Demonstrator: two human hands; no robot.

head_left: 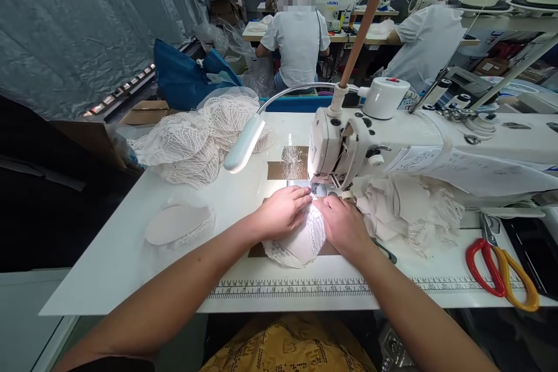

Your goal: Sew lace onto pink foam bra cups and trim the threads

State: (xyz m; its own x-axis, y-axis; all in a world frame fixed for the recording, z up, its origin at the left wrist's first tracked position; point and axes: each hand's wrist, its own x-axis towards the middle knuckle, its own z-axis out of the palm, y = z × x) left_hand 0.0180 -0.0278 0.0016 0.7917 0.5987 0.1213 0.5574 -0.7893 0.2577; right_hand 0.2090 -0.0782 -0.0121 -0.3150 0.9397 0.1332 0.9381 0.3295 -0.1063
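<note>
A white lace-edged fabric piece lies beneath the needle area of the sewing machine, its near end spread toward me. My left hand rests on its left side, fingers stretched out flat close to the presser foot. On the other side, my right hand has its fingers curled over the lace edge, thumb side toward the needle. The fabric under both hands is partly hidden. A bright light falls on the stitching spot.
White lace pieces are heaped at the back left. A cream cup-shaped piece lies left, crumpled fabric right. Scissors sit near the front edge, by a printed ruler. A lamp arches over. Two people work beyond.
</note>
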